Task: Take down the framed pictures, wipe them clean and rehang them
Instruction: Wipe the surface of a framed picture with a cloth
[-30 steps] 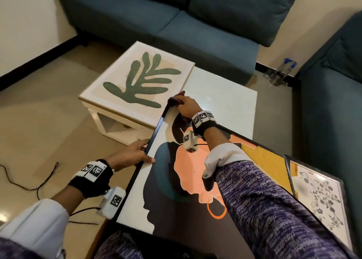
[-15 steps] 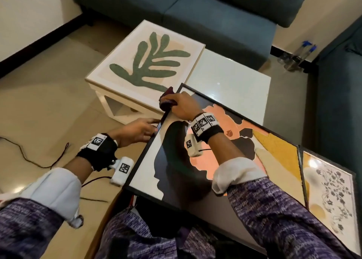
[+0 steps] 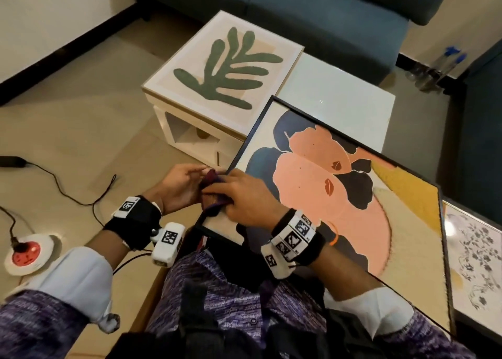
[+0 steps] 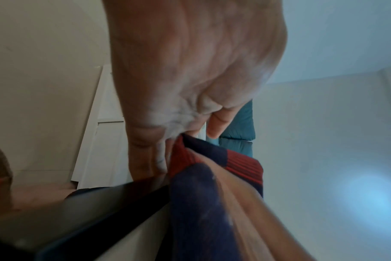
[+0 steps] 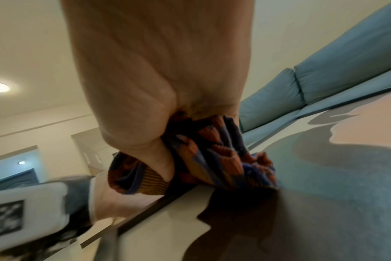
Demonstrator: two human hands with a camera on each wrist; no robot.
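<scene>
A large black-framed picture of two pink faces (image 3: 339, 185) lies tilted across my lap and the table edge. At its left edge both hands hold a red and navy striped cloth (image 3: 214, 195). My left hand (image 3: 194, 181) pinches the cloth's far end from outside the frame. My right hand (image 3: 239, 198) grips the bunched cloth on the frame's rim. In the left wrist view the fingers (image 4: 159, 159) pinch the cloth (image 4: 212, 167) above the black frame (image 4: 123, 203). The right wrist view has the cloth (image 5: 212, 153) bunched in the palm over the glass (image 5: 324, 176).
A leaf picture (image 3: 225, 68) lies on the white coffee table (image 3: 339, 100). A floral picture (image 3: 475, 263) sits at my right. Blue sofas stand behind and to the right, with bottles (image 3: 445, 62) between them. A red socket (image 3: 27, 252) and cables lie on the floor at left.
My right hand slid the cloth down the frame's left edge toward me. My left hand left the frame edge and took hold of the cloth.
</scene>
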